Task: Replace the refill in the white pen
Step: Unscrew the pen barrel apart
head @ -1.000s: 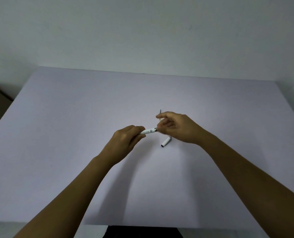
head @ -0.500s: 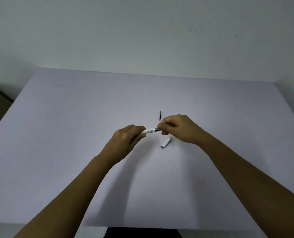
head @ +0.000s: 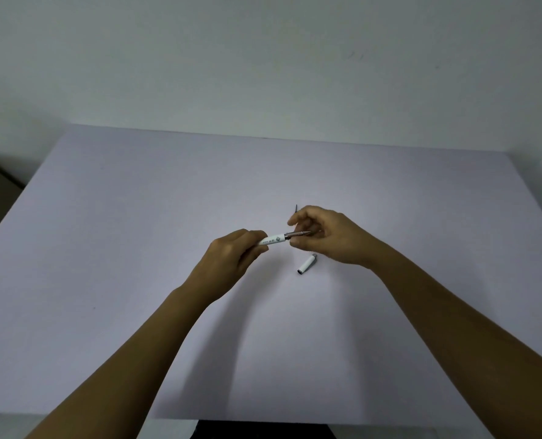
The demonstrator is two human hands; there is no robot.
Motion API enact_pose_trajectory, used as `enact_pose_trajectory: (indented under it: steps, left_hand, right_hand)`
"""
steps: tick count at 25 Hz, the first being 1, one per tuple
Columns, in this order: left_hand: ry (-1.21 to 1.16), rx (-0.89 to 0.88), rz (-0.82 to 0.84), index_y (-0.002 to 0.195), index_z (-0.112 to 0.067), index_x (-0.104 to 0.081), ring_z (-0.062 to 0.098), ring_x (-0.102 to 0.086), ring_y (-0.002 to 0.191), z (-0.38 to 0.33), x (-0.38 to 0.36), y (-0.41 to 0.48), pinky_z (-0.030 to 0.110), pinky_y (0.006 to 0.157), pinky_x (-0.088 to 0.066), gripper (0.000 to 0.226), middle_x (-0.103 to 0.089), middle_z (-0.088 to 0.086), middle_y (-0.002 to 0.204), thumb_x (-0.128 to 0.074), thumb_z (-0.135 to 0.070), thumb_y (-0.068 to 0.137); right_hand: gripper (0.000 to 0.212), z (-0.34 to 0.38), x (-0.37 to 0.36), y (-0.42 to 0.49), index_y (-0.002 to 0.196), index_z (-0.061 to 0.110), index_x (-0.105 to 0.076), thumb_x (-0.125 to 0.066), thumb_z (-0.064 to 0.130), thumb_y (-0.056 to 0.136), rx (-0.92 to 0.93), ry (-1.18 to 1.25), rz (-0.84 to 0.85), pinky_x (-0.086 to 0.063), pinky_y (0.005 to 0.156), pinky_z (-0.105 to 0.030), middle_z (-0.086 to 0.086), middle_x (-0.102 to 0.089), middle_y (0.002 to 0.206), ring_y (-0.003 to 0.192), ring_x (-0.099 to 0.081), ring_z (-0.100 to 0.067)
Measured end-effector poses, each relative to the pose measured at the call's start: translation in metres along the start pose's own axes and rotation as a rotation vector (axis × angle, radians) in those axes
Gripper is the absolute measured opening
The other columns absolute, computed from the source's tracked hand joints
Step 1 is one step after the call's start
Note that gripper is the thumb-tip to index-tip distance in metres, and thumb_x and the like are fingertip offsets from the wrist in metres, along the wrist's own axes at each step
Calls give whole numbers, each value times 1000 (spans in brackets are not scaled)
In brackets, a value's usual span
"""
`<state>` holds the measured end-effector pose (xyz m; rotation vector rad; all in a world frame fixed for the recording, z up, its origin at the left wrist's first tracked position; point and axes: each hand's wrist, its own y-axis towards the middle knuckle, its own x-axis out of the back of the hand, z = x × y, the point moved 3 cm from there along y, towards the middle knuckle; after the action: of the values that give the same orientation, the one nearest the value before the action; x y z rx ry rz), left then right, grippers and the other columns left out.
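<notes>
Both hands are up over the pale tabletop (head: 105,248), meeting near its middle. The left hand (head: 231,259) is curled around the rear of the white pen (head: 274,239), fingers closed on the barrel, which points to the right. There is dark printing and a small emblem on that barrel, too small to read. The right hand (head: 326,239) sits at the front end, where a metallic section (head: 298,234) sticks out of the barrel; its fingertips are loosely gathered around that tip, index finger lifted. Just below the right hand, a short white cap piece (head: 307,264) lies on the tabletop. Behind the right hand, a thin dark refill tip (head: 296,208) pokes into view.
</notes>
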<state>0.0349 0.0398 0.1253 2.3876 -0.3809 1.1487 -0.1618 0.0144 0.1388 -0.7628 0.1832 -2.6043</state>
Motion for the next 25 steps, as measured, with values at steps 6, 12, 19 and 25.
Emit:
enact_pose_trajectory:
  steps: [6,12,19,25]
  left_hand:
    - [-10,0,-4,99,-7,-62,11,-39,58,-1,0,2,15,57,-26,14,-48,-5,70,-57,-15,89]
    - [-39,20,-1,101,-7,-62,12,-42,59,0,-2,2,14,58,-29,15,-53,-3,71,-56,-16,90]
    - [-70,87,-6,101,-8,-62,13,-40,57,7,-9,1,11,55,-30,14,-51,-5,69,-56,-16,90]
    - [-136,226,-44,99,-13,-61,16,-47,55,19,-19,-1,12,57,-35,12,-63,7,70,-53,-18,92]
  right_hand:
    - [4,3,1,1,79,25,-66,-68,26,83,21,-14,-66,-49,70,-18,11,-69,75,72,-65,-3]
    - [19,6,3,0,91,41,-60,-71,42,75,-12,33,-86,-53,80,-24,13,-68,92,82,-67,-3]
    - [12,-4,6,3,87,27,-65,-72,21,79,-33,288,-148,-54,82,-28,6,-73,85,84,-69,-15]
    - [11,-49,9,15,88,15,-66,-59,7,89,-153,1106,-391,-54,68,-12,5,-77,78,75,-70,-2]
